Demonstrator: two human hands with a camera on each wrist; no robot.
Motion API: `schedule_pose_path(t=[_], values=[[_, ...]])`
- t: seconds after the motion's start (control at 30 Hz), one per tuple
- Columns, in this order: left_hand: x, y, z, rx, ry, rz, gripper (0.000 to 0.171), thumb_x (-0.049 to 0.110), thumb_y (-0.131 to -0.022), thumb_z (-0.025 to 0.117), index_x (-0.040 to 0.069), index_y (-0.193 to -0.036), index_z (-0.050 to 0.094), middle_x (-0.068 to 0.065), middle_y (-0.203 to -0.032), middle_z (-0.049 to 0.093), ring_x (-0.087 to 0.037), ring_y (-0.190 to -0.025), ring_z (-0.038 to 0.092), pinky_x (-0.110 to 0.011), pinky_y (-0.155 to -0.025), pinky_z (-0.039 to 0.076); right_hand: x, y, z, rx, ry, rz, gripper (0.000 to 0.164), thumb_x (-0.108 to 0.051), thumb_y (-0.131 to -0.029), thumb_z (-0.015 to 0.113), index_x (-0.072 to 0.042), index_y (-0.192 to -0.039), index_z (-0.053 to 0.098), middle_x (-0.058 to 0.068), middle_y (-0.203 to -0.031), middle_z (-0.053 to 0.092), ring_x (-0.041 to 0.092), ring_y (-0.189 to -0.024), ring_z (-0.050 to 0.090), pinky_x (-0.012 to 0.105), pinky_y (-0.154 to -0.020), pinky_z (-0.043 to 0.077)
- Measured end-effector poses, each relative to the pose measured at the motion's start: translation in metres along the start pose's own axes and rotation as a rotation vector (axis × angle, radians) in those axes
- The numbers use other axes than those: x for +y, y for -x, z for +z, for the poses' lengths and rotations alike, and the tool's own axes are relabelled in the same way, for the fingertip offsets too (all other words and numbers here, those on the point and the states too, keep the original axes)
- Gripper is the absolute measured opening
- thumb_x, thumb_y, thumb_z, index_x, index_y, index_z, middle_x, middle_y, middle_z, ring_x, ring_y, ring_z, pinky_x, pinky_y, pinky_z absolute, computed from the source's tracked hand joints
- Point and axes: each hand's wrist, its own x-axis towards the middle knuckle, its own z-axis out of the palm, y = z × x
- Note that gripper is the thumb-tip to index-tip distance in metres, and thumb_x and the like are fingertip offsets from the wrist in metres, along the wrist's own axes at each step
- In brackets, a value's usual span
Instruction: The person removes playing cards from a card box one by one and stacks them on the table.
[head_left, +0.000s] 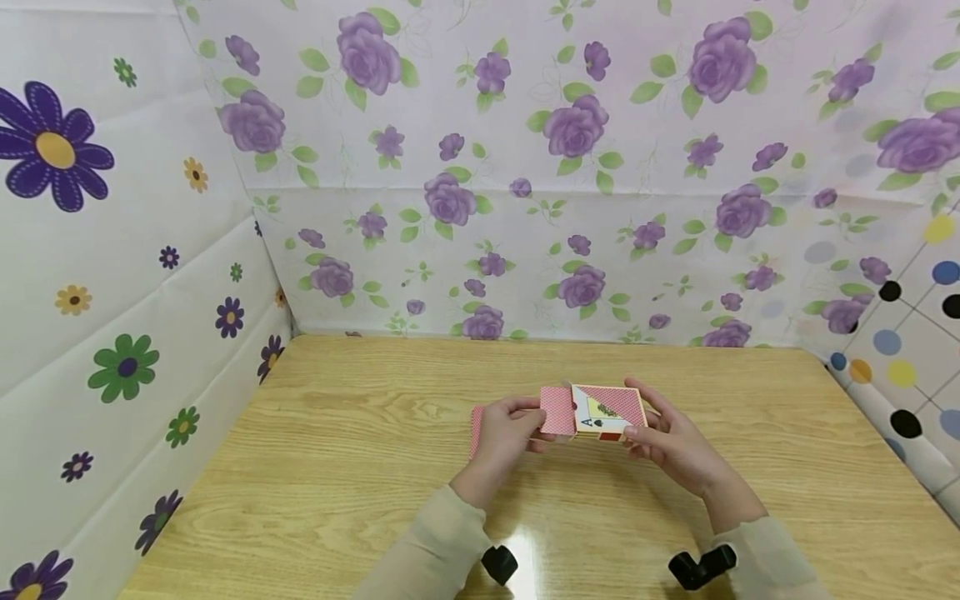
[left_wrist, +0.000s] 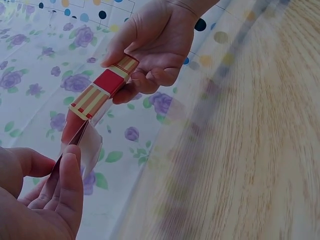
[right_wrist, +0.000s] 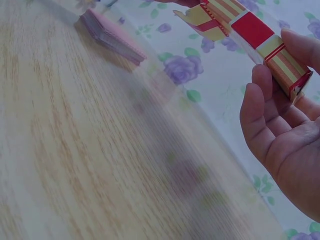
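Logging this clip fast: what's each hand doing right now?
Left hand: pinching the open flap of the card box.
Right hand: gripping the card box.

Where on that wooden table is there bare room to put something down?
The light wooden table lies bare left of the left hand, right of the right hand, and toward the floral backdrop. It is crowded mid-table: card box, pink-backed card stack.

Red-striped card box [head_left: 603, 412], flap open, held above table, red-backed cards [head_left: 555, 412] at its mouth
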Motion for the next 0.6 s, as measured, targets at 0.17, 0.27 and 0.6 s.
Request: schedule_pose_path(t=[0.17, 0.27, 0.6], values=[[0.0008, 0.0010, -0.0021, -0.005, 0.006, -0.001, 0.026, 0.004, -0.089, 0.060, -0.006, -0.113, 0.061, -0.019, -0.092, 0.070, -0.016, -0.066, 0.068, -0.023, -0.053, 0.055, 0.0004, 0.0003, -0.0005, 0.003, 0.001, -0.003, 0.073, -0.002, -0.097, 0.049, -0.024, -0.153, 0.007, -0.001, -0.119, 0.058, 0.010, -0.087, 0.062, 0.031, -0.076, 0.055], [0.0007, 0.0016, -0.0034, -0.005, 0.006, 0.005, 0.026, 0.004, -0.089, 0.060, -0.007, -0.113, 0.060, -0.020, -0.093, 0.070, -0.020, -0.068, 0.069, -0.024, -0.052, 0.055, 0.0005, 0.0005, -0.0008, 0.003, -0.007, -0.004, 0.074, -0.002, -0.096, 0.049, -0.024, -0.153, 0.006, -0.002, -0.120, 0.059, 0.011, -0.088, 0.063, 0.031, -0.077, 0.055], [0.0010, -0.0004, -0.0073, 0.045, -0.050, -0.016, 0.025, 0.010, -0.088, 0.063, -0.001, -0.110, 0.064, -0.015, -0.087, 0.072, -0.016, -0.058, 0.068, -0.019, -0.040, 0.047, 0.0007, 0.0015, -0.0021, 0.010, -0.028, 0.008, 0.075, -0.002, -0.096, 0.049, -0.026, -0.153, 0.007, -0.004, -0.121, 0.060, 0.011, -0.089, 0.064, 0.028, -0.077, 0.055]])
